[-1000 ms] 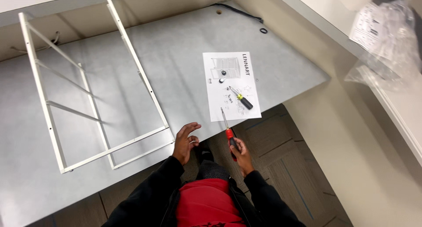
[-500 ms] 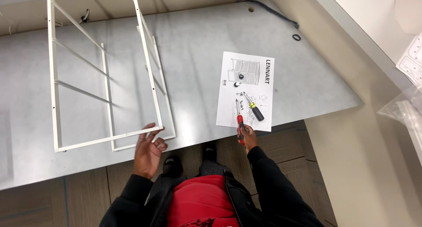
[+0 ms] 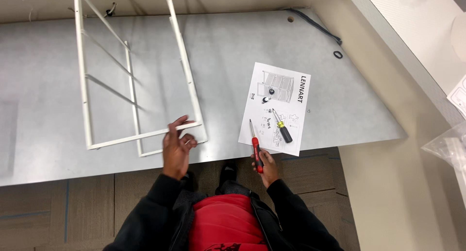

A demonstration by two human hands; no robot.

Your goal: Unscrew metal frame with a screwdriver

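An office or similar workroom is suggested, set up for furniture assembly. A large grey laminate desk with an angled corner and a round cable hole is seen, with a dark cable trailing along its far edge. The floor is covered in square grey-brown carpet tiles, as is usual in offices. A white metal wire frame and a printed white assembly leaflet with screwdrivers are laid out on the desk. Clear plastic packaging is seen on a pale surface at the right
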